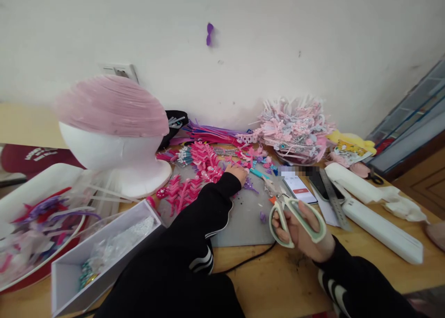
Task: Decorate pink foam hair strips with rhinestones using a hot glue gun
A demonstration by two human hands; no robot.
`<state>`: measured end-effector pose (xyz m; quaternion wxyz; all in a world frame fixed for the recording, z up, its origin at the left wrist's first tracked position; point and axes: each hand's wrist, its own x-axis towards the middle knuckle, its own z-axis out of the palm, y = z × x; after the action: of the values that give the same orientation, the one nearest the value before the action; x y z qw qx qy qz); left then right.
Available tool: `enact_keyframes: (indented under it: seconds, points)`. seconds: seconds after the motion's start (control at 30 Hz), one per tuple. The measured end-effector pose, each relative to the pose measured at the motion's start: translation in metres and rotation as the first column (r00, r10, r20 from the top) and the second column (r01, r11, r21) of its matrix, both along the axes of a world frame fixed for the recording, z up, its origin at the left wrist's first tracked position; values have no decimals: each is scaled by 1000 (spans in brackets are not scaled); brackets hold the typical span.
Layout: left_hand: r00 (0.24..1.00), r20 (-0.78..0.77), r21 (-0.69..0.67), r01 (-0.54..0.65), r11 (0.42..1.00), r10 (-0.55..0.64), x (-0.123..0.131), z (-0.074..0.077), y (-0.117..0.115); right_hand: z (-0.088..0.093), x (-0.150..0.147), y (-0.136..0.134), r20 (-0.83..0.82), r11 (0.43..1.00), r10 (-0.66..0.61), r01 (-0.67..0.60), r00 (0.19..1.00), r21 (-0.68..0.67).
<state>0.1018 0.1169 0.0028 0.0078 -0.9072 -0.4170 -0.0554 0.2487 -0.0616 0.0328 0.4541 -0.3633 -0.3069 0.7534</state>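
Observation:
My right hand (306,230) is closed around the pale green handles of a pair of scissors (318,223), with fingers through the loops and the blades pointing up and left. Farther in, my left hand (238,173) reaches over the craft pieces, its fingers bent down among them. What those fingers grip, if anything, is hidden. Left of this hand lie bright pink fuzzy branch shapes (182,193), made of pipe cleaner. A blue-handled tool (257,173) lies just right of the left hand. Beneath is a grey mat (239,230) with a small purple piece (263,217) on it.
A white foam head (114,158) with a pink cap stands at left. Before it are a white box (62,281) of bagged beads and a scrap-filled basket (78,230). A pink-white decoration heap (295,128), a phone (295,184) and a steel ruler (335,202) are at right.

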Motion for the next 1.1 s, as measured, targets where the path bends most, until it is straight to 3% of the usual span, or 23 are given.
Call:
enact_keyframes:
  seconds: [0.17,0.33,0.53,0.77,0.93,1.1]
  points:
    - [997,45,-70,-65,995,69,-3,5,2,-7,-5,14,2,982,171,-170,985,-81]
    - [990,102,-97,-91,991,101,-9,14,8,-9,-15,26,-4,951,246,-242,969,-194]
    - [982,162,-189,-63,980,94,-15,17,15,-6,-25,51,-81,938,235,-248,969,-243]
    - [965,259,-171,-1,985,46,-18,13,20,-8,-35,71,-109,945,128,-155,986,-289]
    - [963,262,-182,-20,983,68,-18,13,22,-11,-39,72,-91,950,42,-67,995,-304]
    - [967,229,-217,-60,974,111,-18,15,23,-9,-32,59,-104,982,-39,19,994,-188]
